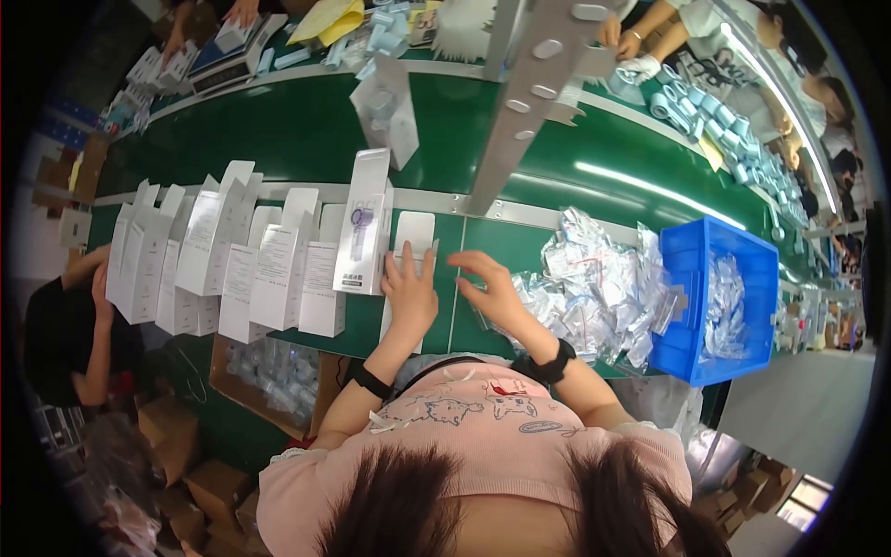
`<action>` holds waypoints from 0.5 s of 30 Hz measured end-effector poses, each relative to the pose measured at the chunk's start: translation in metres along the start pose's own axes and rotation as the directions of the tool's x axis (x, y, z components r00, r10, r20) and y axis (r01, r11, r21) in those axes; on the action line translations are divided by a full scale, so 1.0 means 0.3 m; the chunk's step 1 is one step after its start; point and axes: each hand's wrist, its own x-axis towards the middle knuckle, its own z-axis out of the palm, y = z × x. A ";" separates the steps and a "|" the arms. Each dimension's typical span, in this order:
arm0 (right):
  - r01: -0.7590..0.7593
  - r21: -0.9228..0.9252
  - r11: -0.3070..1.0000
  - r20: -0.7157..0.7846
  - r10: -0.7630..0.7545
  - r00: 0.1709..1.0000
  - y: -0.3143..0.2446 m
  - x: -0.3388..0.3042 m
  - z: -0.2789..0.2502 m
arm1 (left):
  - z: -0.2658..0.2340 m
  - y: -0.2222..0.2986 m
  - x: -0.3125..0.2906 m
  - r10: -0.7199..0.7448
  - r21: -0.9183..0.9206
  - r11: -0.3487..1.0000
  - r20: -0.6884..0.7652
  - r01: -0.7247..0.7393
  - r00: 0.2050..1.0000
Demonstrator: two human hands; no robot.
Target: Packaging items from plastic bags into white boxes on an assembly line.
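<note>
My left hand (411, 292) lies over a white carton (414, 227) with its flap up, at the near edge of the green bench. Its fingers are stretched and apart, and the hand covers much of the carton. Just to the right, my right hand (494, 290) hovers with curved, parted fingers and nothing visible in them. It is nearest to a heap of clear plastic packets (594, 288). Left of my left hand stands an upright white box (364, 223) with a purple device pictured on it. Several white cartons (278, 265) with raised flaps stand in a row farther left.
A blue bin (682, 316) holding packets sits at the right. Another white box (385, 111) stands on the green conveyor (464, 121) beyond a metal post (515, 111). An open cardboard box (269, 381) of clear-wrapped parts is below the bench. Other people work at left and far side.
</note>
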 end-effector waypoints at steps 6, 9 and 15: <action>-0.392 0.178 0.903 0.058 0.388 0.920 0.080 -0.136 -0.132 | -0.128 0.034 -0.035 0.173 -0.388 0.905 -0.041 -0.175 0.984; -0.314 0.229 0.921 0.027 0.317 0.948 0.065 -0.128 -0.132 | -0.207 0.072 -0.067 0.287 -0.470 0.829 -0.108 -0.304 0.952; -0.354 0.582 0.732 0.285 0.224 0.932 0.053 -0.109 -0.074 | -0.227 0.110 -0.086 0.283 -0.693 0.608 -0.267 -0.387 0.921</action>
